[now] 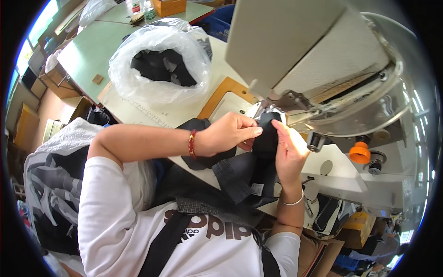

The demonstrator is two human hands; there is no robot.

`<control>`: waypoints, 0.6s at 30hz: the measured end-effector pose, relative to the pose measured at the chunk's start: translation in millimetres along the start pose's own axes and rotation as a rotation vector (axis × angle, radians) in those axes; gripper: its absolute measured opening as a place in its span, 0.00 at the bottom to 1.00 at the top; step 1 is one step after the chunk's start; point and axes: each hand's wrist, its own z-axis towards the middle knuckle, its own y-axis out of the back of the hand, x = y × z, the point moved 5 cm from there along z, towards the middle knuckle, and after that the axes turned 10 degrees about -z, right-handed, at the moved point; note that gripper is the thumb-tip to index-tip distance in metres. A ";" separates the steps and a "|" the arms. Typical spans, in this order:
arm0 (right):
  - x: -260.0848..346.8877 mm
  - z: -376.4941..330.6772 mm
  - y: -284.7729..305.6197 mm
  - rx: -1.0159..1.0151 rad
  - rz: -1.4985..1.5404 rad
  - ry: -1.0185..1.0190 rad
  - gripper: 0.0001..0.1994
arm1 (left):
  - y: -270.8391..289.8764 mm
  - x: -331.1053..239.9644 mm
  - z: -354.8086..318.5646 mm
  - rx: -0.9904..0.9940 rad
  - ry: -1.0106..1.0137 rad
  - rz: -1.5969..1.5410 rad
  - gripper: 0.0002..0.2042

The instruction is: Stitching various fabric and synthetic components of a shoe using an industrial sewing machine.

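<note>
Dark fabric [265, 138] pinched by left hand [226, 134] and right hand [288, 150] fingers under crowding sewing machine [323, 60]

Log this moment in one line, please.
left hand pinching dark cloth | right hand holding it | at sewing machine | bag behind

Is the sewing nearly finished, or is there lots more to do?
Hard to say how much is done. In hand: the left hand and right hand pinch a dark fabric piece at the sewing machine, beside its needle. Probably left: the clear plastic bag holds more dark pieces.
</note>
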 end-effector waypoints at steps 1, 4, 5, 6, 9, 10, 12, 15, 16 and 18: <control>1.4 2.1 0.5 -0.040 -0.011 0.037 0.11 | 7.3 -7.2 -1.7 0.059 -0.057 0.126 0.15; -1.5 3.5 1.2 -0.009 0.033 0.028 0.11 | 44.2 -31.4 -12.0 0.181 -0.163 0.822 0.08; -3.8 2.9 0.9 0.014 0.060 0.014 0.12 | 56.8 -39.1 -17.1 0.190 -0.222 1.071 0.08; -5.9 1.9 0.3 0.025 0.043 0.012 0.12 | 65.3 -44.3 -24.7 0.211 -0.316 1.306 0.07; -16.7 -3.1 -2.8 0.051 0.103 -0.056 0.13 | 90.9 -40.3 -42.3 0.204 -0.200 1.542 0.07; -18.8 -5.9 -3.3 0.060 0.044 -0.061 0.13 | 94.6 -35.4 -46.6 0.216 -0.163 1.581 0.06; -25.8 -11.2 -5.1 0.101 -0.021 -0.135 0.13 | 100.4 -22.2 -55.1 0.230 -0.045 1.660 0.05; -29.0 -12.1 -4.9 0.115 0.099 -0.110 0.12 | 100.2 -9.5 -52.0 0.253 -0.142 1.813 0.05; -27.7 -11.8 -4.7 0.118 0.096 -0.082 0.12 | 99.4 -7.0 -48.0 0.240 -0.216 1.851 0.06; -27.3 -10.8 -5.0 0.136 0.141 -0.097 0.13 | 97.5 -4.9 -35.6 0.161 -0.374 1.754 0.09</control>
